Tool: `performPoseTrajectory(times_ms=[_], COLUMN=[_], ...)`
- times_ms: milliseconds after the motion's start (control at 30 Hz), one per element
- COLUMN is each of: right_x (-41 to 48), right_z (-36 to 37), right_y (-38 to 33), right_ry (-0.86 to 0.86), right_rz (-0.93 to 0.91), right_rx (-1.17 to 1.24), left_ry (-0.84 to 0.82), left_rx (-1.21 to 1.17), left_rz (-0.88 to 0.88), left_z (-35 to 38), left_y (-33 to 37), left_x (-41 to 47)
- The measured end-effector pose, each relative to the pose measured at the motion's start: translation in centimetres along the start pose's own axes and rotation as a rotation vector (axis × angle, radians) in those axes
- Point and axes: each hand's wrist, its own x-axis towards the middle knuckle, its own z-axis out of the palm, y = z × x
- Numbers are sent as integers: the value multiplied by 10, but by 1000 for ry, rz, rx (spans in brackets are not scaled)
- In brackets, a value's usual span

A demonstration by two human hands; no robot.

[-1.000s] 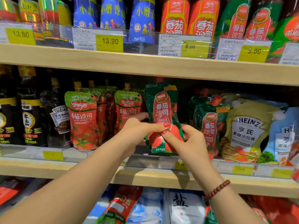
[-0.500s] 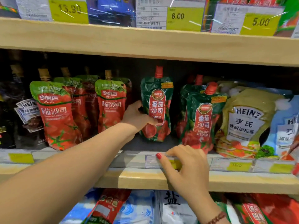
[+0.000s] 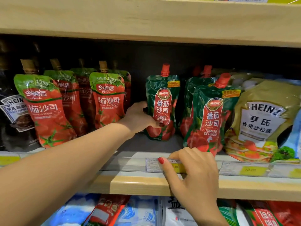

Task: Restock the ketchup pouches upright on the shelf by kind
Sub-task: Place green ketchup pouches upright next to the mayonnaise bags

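- Centre of the frame: the left hand [image 3: 138, 118] grips a green ketchup pouch [image 3: 162, 101], thumb across the lower front and the other fingers wrapped round its left edge, out of sight behind it.
- That pouch stands upright on the middle shelf [image 3: 140, 185], red spout cap on top, label facing out and base down on the shelf board.
- It sits in a gap of its own, with the red ketchup pouches [image 3: 47, 111] well to its left and two more green pouches [image 3: 210, 118] just to its right, touching neither group.
- The pair on the right has the same green design and red caps. The front one tilts a little, with its base close to the front lip.
- Lower centre: the right hand [image 3: 195, 176] rests on the shelf's front edge and holds nothing. Its thumb lies stretched along the price strip [image 3: 130, 163] and its bent fingertips sit on top of the strip.
- The red pouches fill the left of the frame in rows, upright, with tan caps.
- Far left, a dark Heinz bottle [image 3: 14, 111] is partly hidden behind the red pouches.
- Right edge: a Heinz salad dressing pouch [image 3: 263, 118] leans beside the green pair.
- Along the bottom, the shelf below holds blue-and-white bags [image 3: 177, 212], lying flat.
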Motion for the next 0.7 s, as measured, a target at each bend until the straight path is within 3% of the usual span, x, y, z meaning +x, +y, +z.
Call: performPoseTrajectory(times_ms=[700], right_x=[-1], right_z=[0], right_y=[2], right_ry=[4], right_rz=[3], right_rx=[32], left_ry=[132], left_rx=[137], left_rz=[-101], left_z=[8], left_y=[0], left_x=[16])
